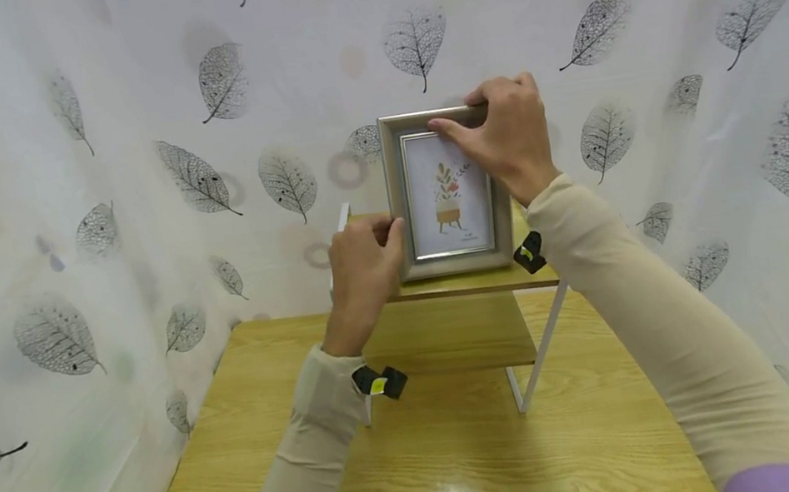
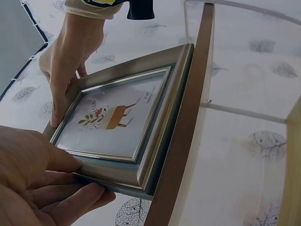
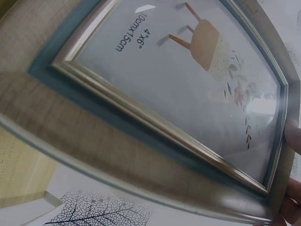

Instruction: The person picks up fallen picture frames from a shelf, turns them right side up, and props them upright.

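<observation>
A picture frame (image 1: 398, 195) with a silvery-brown border stands upright on the top board of a small two-tier shelf (image 1: 452, 334). Behind its glass is a print of a potted plant on legs. My right hand (image 1: 511, 137) grips the upper right corner, thumb on the front and fingers over the top edge. At the left side, my left hand (image 1: 366, 271) pinches the border between thumb and fingers. The left wrist view shows the left thumb lying on the front of the picture frame (image 2: 113, 174), its fingers behind.
The shelf has white metal legs (image 1: 545, 347) and rests on a wood-grain table (image 1: 425, 460). A white curtain (image 1: 317, 21) printed with dark leaves hangs behind and on both sides. Each wrist carries a small black camera (image 1: 381, 382).
</observation>
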Demonstrator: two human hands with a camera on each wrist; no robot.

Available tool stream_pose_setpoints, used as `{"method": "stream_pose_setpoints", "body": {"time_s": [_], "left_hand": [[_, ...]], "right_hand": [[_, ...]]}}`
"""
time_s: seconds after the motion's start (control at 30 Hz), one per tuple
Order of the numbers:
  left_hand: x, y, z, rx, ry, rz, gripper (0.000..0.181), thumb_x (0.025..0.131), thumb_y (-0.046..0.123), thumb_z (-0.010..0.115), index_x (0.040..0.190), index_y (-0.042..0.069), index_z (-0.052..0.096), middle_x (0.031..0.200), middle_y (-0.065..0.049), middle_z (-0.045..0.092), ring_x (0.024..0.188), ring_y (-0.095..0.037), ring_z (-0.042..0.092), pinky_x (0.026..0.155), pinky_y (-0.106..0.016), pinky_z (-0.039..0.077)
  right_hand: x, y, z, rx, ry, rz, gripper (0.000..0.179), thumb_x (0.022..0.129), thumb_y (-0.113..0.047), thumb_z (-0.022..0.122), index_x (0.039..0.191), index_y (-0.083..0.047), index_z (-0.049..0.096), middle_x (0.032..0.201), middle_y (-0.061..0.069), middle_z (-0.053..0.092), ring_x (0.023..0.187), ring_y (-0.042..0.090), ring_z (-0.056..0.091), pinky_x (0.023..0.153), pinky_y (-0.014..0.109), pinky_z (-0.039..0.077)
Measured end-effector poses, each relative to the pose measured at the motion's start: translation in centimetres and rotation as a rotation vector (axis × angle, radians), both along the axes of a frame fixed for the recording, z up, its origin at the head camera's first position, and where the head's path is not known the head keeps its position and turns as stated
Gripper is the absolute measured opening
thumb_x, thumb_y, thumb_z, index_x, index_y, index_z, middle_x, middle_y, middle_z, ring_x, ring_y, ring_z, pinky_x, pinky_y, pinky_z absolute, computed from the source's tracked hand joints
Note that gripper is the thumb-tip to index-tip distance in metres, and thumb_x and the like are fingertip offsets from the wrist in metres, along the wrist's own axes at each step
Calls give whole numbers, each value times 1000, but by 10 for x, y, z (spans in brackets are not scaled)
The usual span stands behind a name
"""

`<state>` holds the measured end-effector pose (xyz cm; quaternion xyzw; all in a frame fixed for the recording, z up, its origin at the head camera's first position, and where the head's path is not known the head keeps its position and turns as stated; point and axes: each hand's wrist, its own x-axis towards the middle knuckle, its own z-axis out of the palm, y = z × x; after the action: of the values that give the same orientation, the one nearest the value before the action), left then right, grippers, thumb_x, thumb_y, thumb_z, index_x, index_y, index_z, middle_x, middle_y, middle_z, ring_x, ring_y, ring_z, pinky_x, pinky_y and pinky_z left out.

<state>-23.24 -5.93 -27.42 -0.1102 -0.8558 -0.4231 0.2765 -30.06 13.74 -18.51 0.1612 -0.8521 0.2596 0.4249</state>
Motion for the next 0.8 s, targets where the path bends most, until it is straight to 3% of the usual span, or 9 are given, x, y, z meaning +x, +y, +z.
{"method": "stream_pose_setpoints", "body": {"time_s": [0.8], "left_hand": [[-1, 0, 0, 1, -5, 7, 20, 98, 18, 70, 105, 0, 76, 96, -12, 77, 82, -21, 74, 76, -34, 60]], "right_hand": [[5, 2, -2, 37, 25, -30, 62, 82, -46, 84, 106, 9, 71, 102, 24, 72, 94, 39, 51, 83, 44, 41]]}}
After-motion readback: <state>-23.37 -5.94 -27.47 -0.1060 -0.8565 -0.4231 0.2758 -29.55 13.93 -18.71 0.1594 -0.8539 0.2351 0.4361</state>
